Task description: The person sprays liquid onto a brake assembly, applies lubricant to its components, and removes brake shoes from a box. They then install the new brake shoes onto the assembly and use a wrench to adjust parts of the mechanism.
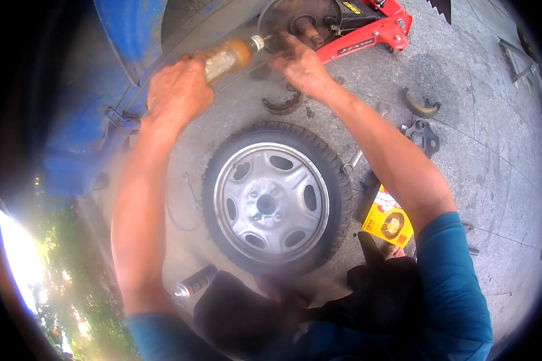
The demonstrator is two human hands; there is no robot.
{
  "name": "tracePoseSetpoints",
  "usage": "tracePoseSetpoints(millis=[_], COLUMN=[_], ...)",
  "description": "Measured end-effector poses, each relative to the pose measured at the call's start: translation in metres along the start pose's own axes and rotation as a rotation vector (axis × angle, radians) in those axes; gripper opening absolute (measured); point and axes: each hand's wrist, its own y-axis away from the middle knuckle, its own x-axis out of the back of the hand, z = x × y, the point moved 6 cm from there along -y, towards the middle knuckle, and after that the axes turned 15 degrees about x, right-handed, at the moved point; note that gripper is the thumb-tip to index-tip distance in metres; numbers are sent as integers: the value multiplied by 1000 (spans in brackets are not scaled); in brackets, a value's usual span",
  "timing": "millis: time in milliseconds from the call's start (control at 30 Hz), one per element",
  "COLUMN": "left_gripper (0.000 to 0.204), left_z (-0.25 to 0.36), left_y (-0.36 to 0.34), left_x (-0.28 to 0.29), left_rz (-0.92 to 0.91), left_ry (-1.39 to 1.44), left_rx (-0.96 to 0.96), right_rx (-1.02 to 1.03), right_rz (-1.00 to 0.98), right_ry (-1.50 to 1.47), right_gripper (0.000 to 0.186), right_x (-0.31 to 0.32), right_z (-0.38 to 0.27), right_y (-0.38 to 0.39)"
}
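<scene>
In the left hand (180, 89), gripped: one amber bottle (230, 58), neck toward the right hand (302, 67). Beside the right hand, whose hold cannot be told: hub assembly (308, 31). Bodyward of both hands: one wheel (266, 203), lying flat.

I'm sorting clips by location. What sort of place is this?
Likely a vehicle-repair spot, perhaps outdoors: a wheel lies on the paving near a red floor jack and loose brake shoes.

Red jack (364, 41) crowds right hand (302, 65); gap between bottle (230, 59) and wheel (277, 189).
</scene>
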Motion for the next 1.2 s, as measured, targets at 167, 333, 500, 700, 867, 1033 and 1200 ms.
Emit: tracePoseSetpoints(millis=[167, 333, 500, 700, 867, 1033, 1200], left_gripper=[47, 45, 44, 44, 43, 37, 33], left_z=[-3, 1, -1, -1, 12, 76, 141], left_y=[4, 0, 2, 4, 10, -11, -18], left_x=[5, 11, 12, 18, 48, 66, 79], left_rz=[-10, 44, 55, -13, -17, 151, 203], left_ry=[96, 58, 53, 60, 173, 0, -123], left_rx=[80, 32, 30, 43, 26, -227, -341], right_rx=[31, 18, 18, -29, 83, -26, -92], right_rz=[118, 93, 85, 95, 350, 287, 168], right_ry=[-148, -192, -153, -99, -172, 58, 130], right_gripper=[64, 56, 57, 60, 57, 65, 61], right_x=[4, 2, 0, 10, 53, 107, 109], right_z=[-18, -16, -20, -25, -47, 13, 29], right_y=[-2, -15, -11, -8, 11, 16, 8])
